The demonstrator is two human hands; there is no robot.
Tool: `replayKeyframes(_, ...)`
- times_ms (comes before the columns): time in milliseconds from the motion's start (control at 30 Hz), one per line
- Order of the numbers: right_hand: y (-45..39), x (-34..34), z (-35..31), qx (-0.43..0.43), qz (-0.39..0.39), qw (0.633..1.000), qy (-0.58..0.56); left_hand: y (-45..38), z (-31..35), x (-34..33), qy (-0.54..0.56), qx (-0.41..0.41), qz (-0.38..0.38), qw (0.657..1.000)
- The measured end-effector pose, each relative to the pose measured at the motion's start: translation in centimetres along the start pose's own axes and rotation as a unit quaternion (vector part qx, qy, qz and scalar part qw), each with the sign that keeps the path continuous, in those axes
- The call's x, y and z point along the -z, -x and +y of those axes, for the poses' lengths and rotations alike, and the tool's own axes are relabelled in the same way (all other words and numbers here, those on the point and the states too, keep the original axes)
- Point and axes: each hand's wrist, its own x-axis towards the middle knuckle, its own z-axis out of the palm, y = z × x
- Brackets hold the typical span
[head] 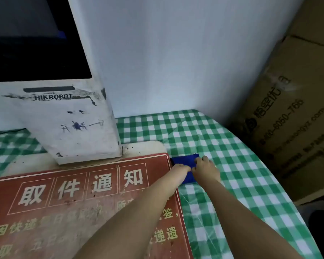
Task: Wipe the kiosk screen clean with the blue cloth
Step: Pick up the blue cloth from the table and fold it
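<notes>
A folded blue cloth [183,160] lies flat on the green checked tablecloth, just right of the red sign. My left hand [179,171] and my right hand [204,166] both rest on it, side by side, with the fingers curled down onto the fabric. The cloth's near part is hidden under my hands. The white kiosk [79,128] stands at the left, scuffed and dirty, with its dark screen [36,43] at the upper left. Both hands are well below and to the right of the screen.
A red sign [82,202] with pale characters lies flat before the kiosk base. The green checked tablecloth [223,146] covers the table. Stacked cardboard boxes [297,118] stand close at the right. A pale wall [176,53] rises behind.
</notes>
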Motion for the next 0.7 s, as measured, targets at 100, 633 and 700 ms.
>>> replayKeyframes(100, -0.2, -0.8, 0.3, -0.031, 0.0, 1.0, 0.002, -0.2, 0.4, -0.2, 0.021, 0.017, -0.008, 1.0)
replayKeyframes(633, -2.7, -2.1, 1.6, -0.242, -0.083, 0.909, -0.329, 0.0, 0.9, 0.1, 0.056, 0.048, 0.01, 0.997)
replayKeyframes(700, -2.7, -2.2, 1.5, -0.233, -0.092, 0.911, -0.327, 0.1, 0.8, 0.3, 0.07, 0.048, 0.011, 0.996)
